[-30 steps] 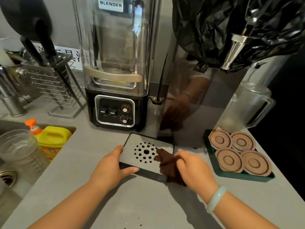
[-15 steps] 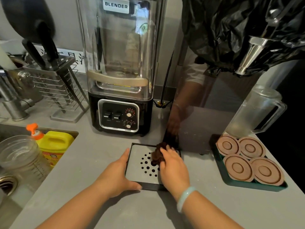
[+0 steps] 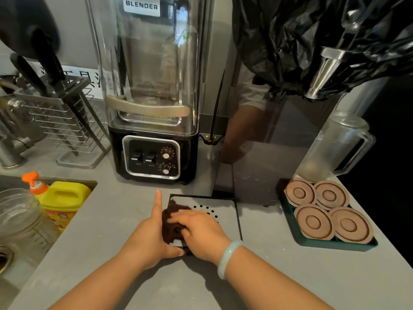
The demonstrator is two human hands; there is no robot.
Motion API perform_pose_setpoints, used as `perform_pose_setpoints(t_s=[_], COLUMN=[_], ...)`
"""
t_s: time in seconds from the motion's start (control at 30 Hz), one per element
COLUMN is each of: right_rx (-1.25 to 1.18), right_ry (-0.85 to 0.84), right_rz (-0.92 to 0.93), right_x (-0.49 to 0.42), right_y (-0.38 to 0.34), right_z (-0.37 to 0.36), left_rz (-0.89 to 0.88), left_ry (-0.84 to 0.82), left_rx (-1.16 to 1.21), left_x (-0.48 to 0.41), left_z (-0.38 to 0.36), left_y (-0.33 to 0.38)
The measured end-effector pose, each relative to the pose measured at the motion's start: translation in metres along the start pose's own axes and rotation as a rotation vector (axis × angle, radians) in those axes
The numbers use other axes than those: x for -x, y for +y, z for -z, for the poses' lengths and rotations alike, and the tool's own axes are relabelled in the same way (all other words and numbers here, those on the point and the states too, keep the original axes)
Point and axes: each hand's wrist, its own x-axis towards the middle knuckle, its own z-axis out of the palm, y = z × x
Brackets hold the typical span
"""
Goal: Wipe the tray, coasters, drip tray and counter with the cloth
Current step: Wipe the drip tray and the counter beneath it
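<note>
A kitchen counter: blender [image 3: 154,90], sink [image 3: 13,220], knife rack [image 3: 67,121], detergent bottle [image 3: 60,200].
</note>
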Motion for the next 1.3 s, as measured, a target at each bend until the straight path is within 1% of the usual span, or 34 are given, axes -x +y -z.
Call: perform_pose_setpoints(t_s=[0.1,0.17,0.23,0.33,0.5,0.57,0.67,0.7,0.77,0.8,0.83,0.87,0.93,0.97,1.03,1.1,1.17,1.2,1.3], right_rx=[-0.011,-0.016,-0.031,0.003,0.084,0.129,0.197,0.187,0.086,0.004,-0.088,-0.179,-0.3,-0.339,-0.418,-0.511,-0.611,-0.661,-0.799], right_ry=[-0.056,-0.087,-0.123,-0.145,-0.152,-0.129,-0.023,0.012,0.08,0.12,0.17,0.224,0.304,0.32,0.334,0.362,0.4,0.416,0.454], right_rz=[0.073,0.059,0.043,0.049,0.023,0.015,-0.081,-0.117,-0.198,-0.255,-0.308,-0.355,-0.411,-0.424,-0.442,-0.462,-0.485,-0.494,-0.53], right_x=[0.024,0.032,0.034,0.038,0.064,0.078,0.09,0.09,0.084,0.081,0.076,0.073,0.071,0.072,0.073,0.075,0.076,0.078,0.083], right_y=[0.005,0.01,0.013,0.019,0.041,0.057,0.082,0.086,0.086,0.084,0.081,0.079,0.077,0.076,0.075,0.073,0.07,0.068,0.06], right_z=[0.005,0.012,0.021,0.031,0.044,0.053,0.061,0.06,0.049,0.043,0.036,0.03,0.024,0.024,0.025,0.028,0.029,0.029,0.025], left_rz=[-0.046,-0.065,-0.084,-0.098,-0.094,-0.087,-0.088,-0.094,-0.111,-0.111,-0.082,-0.023,0.137,0.211,0.356,0.469,0.507,0.498,0.413], left_ry=[-0.025,-0.036,-0.05,-0.086,-0.126,-0.128,-0.134,-0.124,-0.101,-0.105,-0.123,-0.141,-0.106,-0.06,-0.005,-0.024,-0.075,-0.078,-0.007], left_rx=[-0.033,-0.082,-0.178,-0.293,-0.364,-0.359,-0.379,-0.388,-0.385,-0.314,-0.162,0.05,0.46,0.599,0.786,0.904,0.929,0.926,0.87], left_x=[0.0,0.002,0.004,0.006,0.006,0.005,0.005,0.005,0.006,0.005,0.006,0.007,0.011,0.009,0.003,0.0,-0.002,-0.003,-0.008], left_z=[-0.001,-0.001,-0.002,0.0,0.005,0.004,0.002,0.002,0.002,0.002,0.004,0.006,0.007,0.006,0.005,0.008,0.012,0.013,0.016], left_y=[-0.002,0.0,0.004,0.01,0.013,0.013,0.011,0.01,0.007,0.006,0.005,0.006,0.017,0.019,0.022,0.031,0.042,0.045,0.052])
